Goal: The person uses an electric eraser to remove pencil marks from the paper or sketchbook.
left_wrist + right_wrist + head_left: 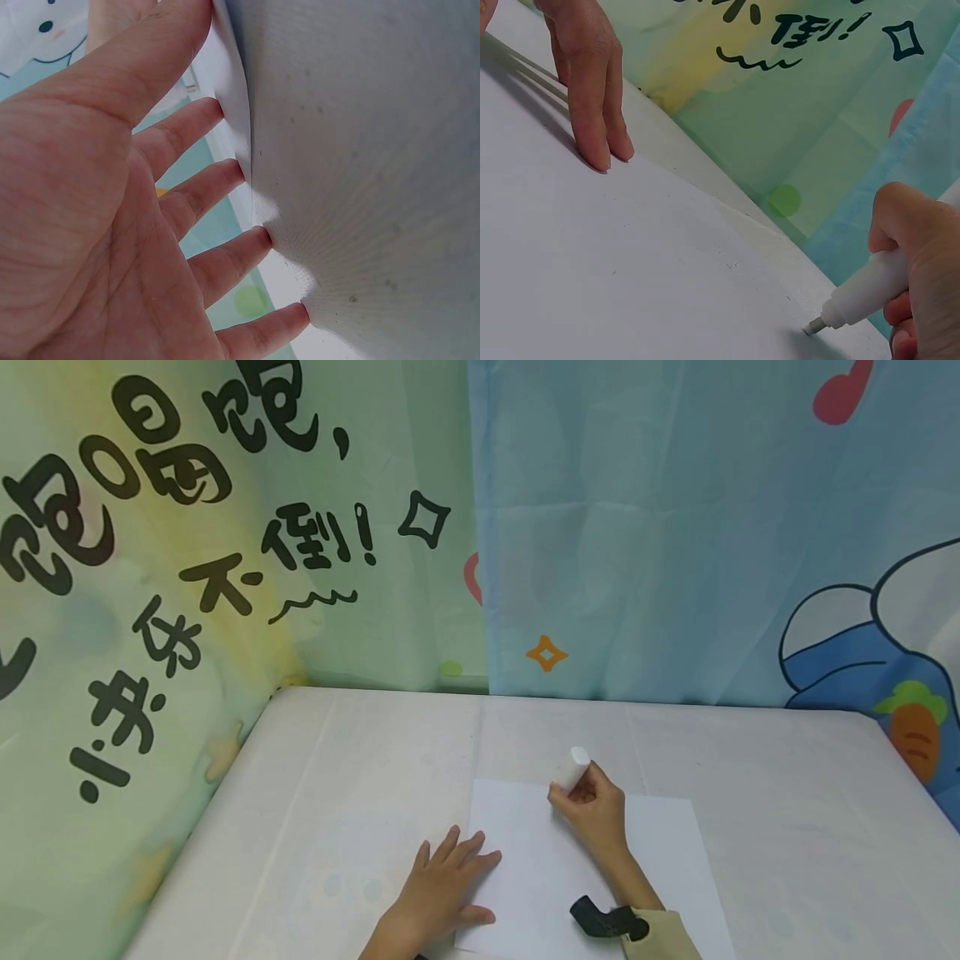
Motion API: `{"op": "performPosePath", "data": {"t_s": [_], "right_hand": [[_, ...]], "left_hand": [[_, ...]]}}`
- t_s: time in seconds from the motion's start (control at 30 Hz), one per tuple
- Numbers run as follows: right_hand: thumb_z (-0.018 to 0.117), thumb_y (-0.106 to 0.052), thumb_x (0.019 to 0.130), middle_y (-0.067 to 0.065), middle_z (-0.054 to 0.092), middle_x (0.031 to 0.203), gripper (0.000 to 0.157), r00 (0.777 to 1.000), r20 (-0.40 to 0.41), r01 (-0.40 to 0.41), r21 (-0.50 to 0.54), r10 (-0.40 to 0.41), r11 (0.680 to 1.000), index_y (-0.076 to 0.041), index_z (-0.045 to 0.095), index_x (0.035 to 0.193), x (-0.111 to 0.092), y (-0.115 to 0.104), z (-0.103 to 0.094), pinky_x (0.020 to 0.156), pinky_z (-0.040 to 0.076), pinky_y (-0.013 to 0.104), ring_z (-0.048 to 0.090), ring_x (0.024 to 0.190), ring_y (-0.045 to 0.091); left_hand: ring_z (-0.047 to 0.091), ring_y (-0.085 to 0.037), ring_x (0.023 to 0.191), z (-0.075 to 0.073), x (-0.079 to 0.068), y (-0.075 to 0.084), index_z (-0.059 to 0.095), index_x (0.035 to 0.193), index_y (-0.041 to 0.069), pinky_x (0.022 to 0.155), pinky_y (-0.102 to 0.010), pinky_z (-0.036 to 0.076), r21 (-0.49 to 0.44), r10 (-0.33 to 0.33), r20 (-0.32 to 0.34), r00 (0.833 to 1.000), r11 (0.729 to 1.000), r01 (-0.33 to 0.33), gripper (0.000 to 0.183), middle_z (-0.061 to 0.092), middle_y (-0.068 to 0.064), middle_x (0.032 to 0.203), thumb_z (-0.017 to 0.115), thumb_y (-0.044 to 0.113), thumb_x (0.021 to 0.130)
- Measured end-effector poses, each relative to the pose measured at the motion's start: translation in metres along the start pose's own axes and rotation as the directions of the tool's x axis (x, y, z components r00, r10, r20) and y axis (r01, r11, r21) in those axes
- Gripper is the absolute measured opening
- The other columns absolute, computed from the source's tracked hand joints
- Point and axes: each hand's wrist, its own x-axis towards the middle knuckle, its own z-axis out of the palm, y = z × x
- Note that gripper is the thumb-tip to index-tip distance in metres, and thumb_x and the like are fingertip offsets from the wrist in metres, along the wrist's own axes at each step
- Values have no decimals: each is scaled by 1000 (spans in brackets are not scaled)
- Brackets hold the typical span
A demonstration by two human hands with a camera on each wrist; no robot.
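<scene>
A blank white sheet of paper lies on the covered table. My right hand grips a thick white marker near the sheet's far edge. In the right wrist view, the marker slants down, and its narrow greyish tip meets the paper or sits just above it. My left hand rests with spread fingers at the sheet's left edge. In the left wrist view, the fingertips of this left hand press on the white surface, with the thumb by the paper's edge.
A white cloth covers the table. Behind it hang a green curtain with dark lettering and a blue curtain with cartoon prints. A black strap sits at the right wrist, beside a beige sleeve.
</scene>
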Motion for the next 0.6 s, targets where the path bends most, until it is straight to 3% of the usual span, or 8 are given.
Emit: {"op": "performPosePath", "data": {"t_s": [0.17,0.3,0.47,0.6], "right_hand": [[75,7,73,15,65,78,26,997,-49,-59,28,61,998,8,63,95,-3,-4,-10,57,46,11,54,66,3],[74,4,80,5,65,87,27,985,-84,-136,139,148,981,10,62,104,1,-8,-14,63,48,11,57,73,0],[66,-4,92,-8,59,88,25,969,-66,-214,252,237,944,8,55,111,11,-11,-20,62,48,13,56,72,2],[64,-7,94,-2,60,89,23,953,-47,-280,237,299,930,6,52,109,11,-17,-35,62,49,14,57,72,3]], "left_hand": [[37,-37,140,2,-1,7,51,140,23,103,-64,38,-7,20,-5,1000,1000,-20,70,45,-5,150,69,51,79],[37,-38,140,0,-1,9,51,140,22,103,-65,37,-25,36,-10,999,999,-36,69,45,-6,150,69,50,80],[36,-40,139,-2,-2,2,51,140,18,103,-67,35,-54,43,-25,999,998,-45,68,45,-9,149,71,45,81],[36,-41,139,1,-3,-3,51,140,16,102,-68,35,-67,59,-26,998,996,-60,68,45,-11,149,72,43,81]]}}
